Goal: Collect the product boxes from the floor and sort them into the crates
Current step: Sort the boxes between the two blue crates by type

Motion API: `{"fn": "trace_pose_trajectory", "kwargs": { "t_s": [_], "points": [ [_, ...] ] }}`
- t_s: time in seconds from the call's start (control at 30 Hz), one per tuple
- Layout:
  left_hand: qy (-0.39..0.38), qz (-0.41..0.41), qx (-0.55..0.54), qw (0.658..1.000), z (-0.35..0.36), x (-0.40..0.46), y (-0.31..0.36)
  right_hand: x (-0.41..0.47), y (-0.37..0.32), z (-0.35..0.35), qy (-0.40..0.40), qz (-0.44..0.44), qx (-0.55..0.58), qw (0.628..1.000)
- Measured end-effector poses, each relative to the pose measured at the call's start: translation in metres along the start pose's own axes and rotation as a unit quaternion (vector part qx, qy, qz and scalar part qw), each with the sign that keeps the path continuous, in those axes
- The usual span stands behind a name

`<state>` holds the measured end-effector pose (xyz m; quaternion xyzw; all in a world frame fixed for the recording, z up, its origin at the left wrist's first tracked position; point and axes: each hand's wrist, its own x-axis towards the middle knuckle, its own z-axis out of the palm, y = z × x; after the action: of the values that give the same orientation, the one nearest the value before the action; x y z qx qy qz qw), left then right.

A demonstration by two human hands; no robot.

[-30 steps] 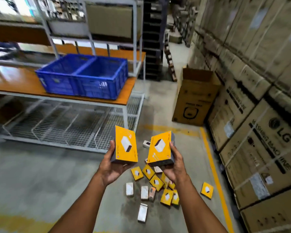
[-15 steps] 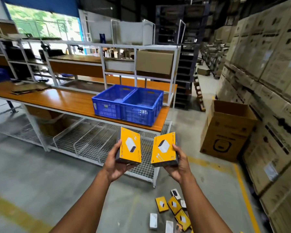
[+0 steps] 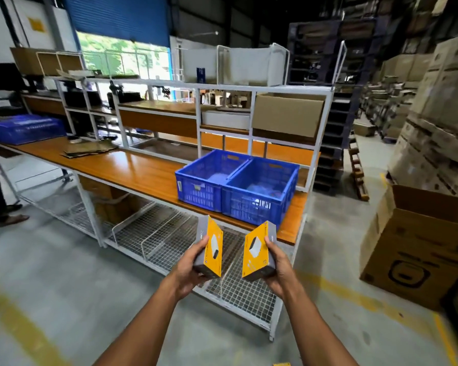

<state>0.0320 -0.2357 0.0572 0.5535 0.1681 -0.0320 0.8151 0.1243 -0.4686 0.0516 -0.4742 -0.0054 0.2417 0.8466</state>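
while seemingly upright, each yellow box sits inside curled fingers.

The left hand grips 1 yellow box and the right hand grips another yellow box, both upright. Beyond them, 2 blue crates sit touching on the orange workbench

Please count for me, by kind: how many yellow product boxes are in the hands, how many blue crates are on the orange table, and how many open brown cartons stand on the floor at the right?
Yellow product boxes: 2, left hand holds one, right hand holds one
Blue crates: 3
Open brown cartons: 1
Total: 6
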Motion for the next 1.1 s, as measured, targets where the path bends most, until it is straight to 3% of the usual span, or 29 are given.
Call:
{"fn": "trace_pose_trajectory", "kwargs": {
  "t_s": [0.23,0.57,0.83,1.1],
  "points": [
    [0.039,0.034,0.065,0.997,-0.033,0.129,0.091,0.16,-0.031,0.053,0.008,-0.023,-0.041,0.999],
    [0.02,0.049,0.071,0.996,-0.061,0.274,0.171,0.327,-0.057,0.117,-0.021,-0.054,-0.088,0.994],
    [-0.02,0.061,0.135,0.989,-0.085,0.409,0.24,0.451,-0.074,0.171,0.03,-0.101,-0.144,0.984],
    [-0.042,0.031,0.178,0.983,-0.107,0.529,0.294,0.566,-0.081,0.223,0.145,-0.123,-0.249,0.949]
  ]
}}
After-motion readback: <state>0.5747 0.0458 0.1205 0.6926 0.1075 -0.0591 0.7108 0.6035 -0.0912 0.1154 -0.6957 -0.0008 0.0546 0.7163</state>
